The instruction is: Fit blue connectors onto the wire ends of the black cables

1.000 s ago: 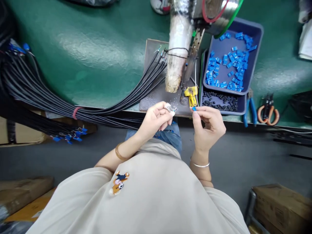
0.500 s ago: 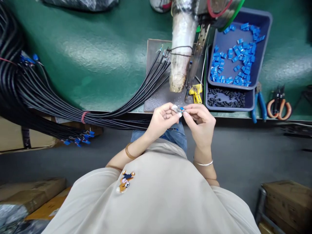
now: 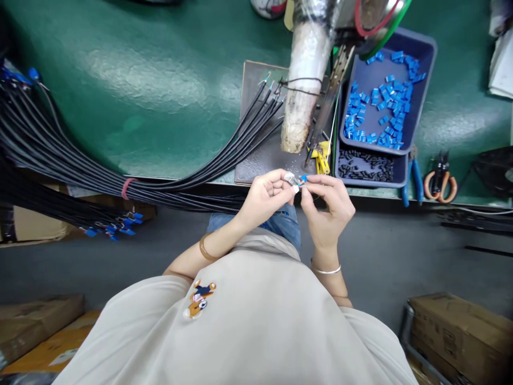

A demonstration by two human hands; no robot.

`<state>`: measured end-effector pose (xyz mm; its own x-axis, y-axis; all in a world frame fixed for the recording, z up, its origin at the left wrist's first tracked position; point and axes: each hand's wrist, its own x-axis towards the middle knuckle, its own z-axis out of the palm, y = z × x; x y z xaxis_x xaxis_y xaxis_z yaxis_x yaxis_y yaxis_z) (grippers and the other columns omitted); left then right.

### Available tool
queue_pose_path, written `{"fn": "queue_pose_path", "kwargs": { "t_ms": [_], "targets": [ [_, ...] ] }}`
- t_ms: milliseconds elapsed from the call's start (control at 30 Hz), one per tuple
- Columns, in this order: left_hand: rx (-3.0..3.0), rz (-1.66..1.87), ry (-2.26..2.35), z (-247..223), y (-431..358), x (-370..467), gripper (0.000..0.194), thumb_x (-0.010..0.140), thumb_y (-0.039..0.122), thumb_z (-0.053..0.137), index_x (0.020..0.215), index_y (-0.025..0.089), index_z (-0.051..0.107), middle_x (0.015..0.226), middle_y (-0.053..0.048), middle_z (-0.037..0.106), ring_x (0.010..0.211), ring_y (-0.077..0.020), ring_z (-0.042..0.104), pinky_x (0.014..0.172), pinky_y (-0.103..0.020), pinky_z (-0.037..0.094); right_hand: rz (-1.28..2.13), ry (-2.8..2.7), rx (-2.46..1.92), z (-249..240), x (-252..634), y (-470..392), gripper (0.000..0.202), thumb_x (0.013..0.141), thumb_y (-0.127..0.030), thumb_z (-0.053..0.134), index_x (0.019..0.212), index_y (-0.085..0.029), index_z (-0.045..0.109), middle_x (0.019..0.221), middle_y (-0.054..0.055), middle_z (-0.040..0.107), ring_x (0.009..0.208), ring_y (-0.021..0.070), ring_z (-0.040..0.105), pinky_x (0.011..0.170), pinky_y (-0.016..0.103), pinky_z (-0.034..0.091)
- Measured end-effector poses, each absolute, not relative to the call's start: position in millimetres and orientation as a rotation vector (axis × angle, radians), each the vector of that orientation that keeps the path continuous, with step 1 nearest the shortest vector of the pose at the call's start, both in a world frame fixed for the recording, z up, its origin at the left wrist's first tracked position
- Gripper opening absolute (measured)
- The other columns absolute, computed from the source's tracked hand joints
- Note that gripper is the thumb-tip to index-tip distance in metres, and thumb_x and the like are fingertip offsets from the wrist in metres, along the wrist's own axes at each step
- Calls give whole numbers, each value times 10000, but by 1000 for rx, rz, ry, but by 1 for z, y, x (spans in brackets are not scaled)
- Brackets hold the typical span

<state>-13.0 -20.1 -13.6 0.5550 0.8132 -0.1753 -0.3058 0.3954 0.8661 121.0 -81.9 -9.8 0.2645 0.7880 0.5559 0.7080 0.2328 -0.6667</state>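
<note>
Just off the green table's front edge, my left hand (image 3: 269, 193) is closed, with white coverings on its fingertips, pinching the thin wire end of a cable. My right hand (image 3: 329, 202) meets it from the right, thumb and index finger pinched at a small blue connector (image 3: 304, 178). Thin wires show between the fingertips; how they meet the connector is too small to tell. Black cables (image 3: 192, 199) run from the left toward my left hand, and others (image 3: 256, 125) fan out over a dark board (image 3: 250, 167). A red tie (image 3: 127, 188) binds the bundle.
A bin of blue connectors (image 3: 425, 88) overlaps a bin of black pieces (image 3: 402, 179). Blue-handled pliers (image 3: 417, 179) and orange-handled cutters (image 3: 441, 184) lie right of them. A wrapped post (image 3: 304, 80) and yellow tool (image 3: 321, 158) stand behind my hands. Boxes (image 3: 460, 331) sit below.
The camera view has shifted, moving the bins and tools left in the picture. My right thumb and fingers are slightly farther apart around the connector, and more of the blue piece shows.
</note>
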Motion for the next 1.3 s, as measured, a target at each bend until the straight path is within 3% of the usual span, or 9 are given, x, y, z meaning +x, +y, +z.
{"fn": "queue_pose_path", "kwargs": {
  "t_ms": [200,533,767,1033,1300],
  "targets": [
    [882,754,669,-10,-17,-11,168,781,243,735,748,127,618,562,41,587,420,-1,403,413,-136,313,0,-1322,-1402,-5,126,-83,184,932,-124,538,983,-232,679,937,16,732,908,160,707,815,368,600],
    [878,809,688,-3,-11,-7,171,748,172,701,674,140,550,529,74,473,433,-2,341,415,-154,259,-104,-1516,-1351,-4,121,-84,185,795,-52,704,890,-204,661,931,2,747,841,127,710,783,288,594],
    [931,819,693,-4,-11,-7,166,741,134,664,669,156,516,512,86,392,442,-12,292,424,-164,226,137,-1364,-1396,-6,122,-82,93,865,-124,653,893,-212,641,905,-5,716,838,131,709,731,293,608],
    [1027,917,749,-6,-4,-4,124,740,153,667,640,137,596,607,20,498,552,-52,421,483,-174,315,82,-1471,-1448,-11,129,-75,42,892,-178,619,895,-218,607,984,27,733,923,167,725,824,353,608],
    [1009,987,739,-8,2,3,96,719,143,686,641,116,639,615,16,566,539,-41,459,503,-157,381,-222,-1680,-1406,-13,135,-69,139,846,-109,642,877,-233,589,1011,15,764,892,144,737,783,288,599]
  ]
}}
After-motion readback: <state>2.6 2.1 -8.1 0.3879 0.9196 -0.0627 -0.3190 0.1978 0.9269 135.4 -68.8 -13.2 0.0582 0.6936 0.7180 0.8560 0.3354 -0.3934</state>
